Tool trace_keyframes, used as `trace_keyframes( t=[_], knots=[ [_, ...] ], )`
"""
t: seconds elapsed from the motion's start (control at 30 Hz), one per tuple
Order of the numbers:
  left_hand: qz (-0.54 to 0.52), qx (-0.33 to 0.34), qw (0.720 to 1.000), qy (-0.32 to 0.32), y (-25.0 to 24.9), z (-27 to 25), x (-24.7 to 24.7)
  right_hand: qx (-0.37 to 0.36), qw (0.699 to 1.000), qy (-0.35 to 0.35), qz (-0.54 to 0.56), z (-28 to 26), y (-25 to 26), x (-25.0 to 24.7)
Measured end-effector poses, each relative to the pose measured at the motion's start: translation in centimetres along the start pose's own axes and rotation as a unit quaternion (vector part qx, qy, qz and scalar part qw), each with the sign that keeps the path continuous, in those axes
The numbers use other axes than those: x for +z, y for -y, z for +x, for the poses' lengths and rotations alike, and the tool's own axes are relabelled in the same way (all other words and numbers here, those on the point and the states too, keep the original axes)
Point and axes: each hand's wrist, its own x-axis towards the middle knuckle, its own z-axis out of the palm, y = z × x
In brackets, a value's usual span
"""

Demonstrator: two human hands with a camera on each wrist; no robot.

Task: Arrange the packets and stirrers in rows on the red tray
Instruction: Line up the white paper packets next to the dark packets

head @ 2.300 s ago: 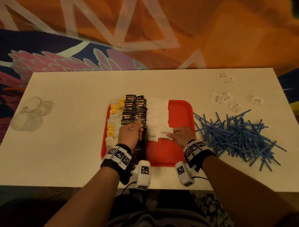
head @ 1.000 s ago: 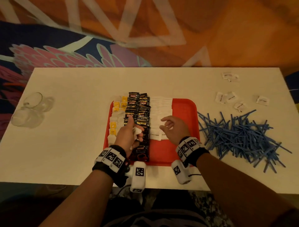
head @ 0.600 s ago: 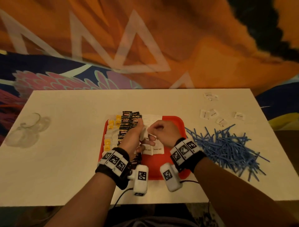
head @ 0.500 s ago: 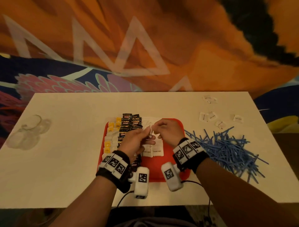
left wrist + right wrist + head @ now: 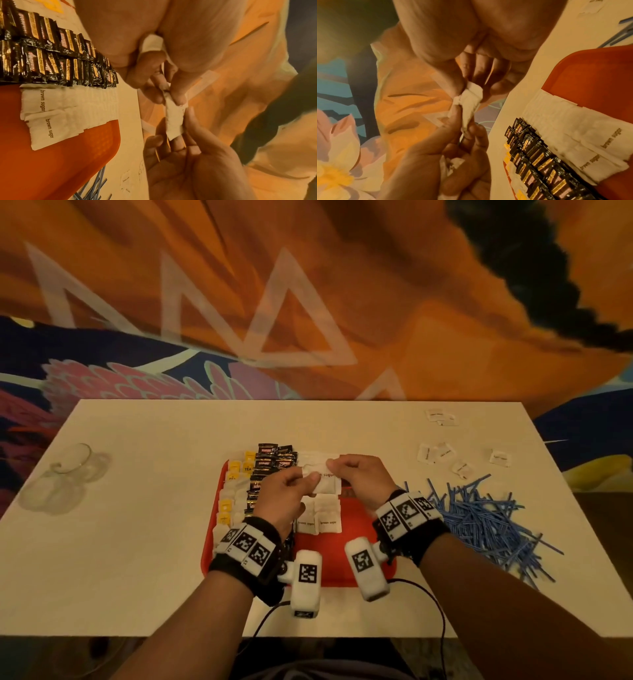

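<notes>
White brown-sugar packet [image 5: 325, 481] hangs between both hands above the red tray [image 5: 356, 529] (far half): left hand [image 5: 286, 501] and right hand [image 5: 359, 479] each pinch an end.

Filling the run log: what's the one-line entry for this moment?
left hand: pinches sugar packet | right hand: pinches same packet | above red tray | stirrers: loose on table
</notes>
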Motion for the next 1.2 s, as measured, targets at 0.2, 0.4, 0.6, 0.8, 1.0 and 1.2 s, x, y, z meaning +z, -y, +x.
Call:
trace_keyframes(
  t=[0.2,0.4,0.6,0.8,1.0,1.2],
  knots=[
    [-0.016,0.002,1.0,-0.02,0.2,-0.3,0.1,0.039,0.998,0.018,0.035,-0.4,-0.8,0.4],
    [-0.044,-0.004,0.998,-0.045,0.4,-0.2,-0.2,-0.015,0.997,0.049,-0.066,-0.7,-1.4,0.4],
    [-0.036,-0.035,0.99,-0.13,0.7,0.6,-1.1,-0.014,0.993,0.024,-0.113,-0.3,-3.9,0.4],
    [0.131,-0.005,0.99,-0.057,3.2,1.0,-3.0,0.019,0.995,0.015,-0.093,-0.2,-5.7,1.8],
    [0.18,0.023,0.977,-0.114,5.6,2.0,-4.9,0.055,0.986,0.034,-0.155,0.6,-8.2,3.0],
    [0.163,-0.044,0.978,-0.123,6.9,2.0,-7.6,0.138,0.935,-0.034,-0.326,1.4,-11.7,2.3]
  ],
)
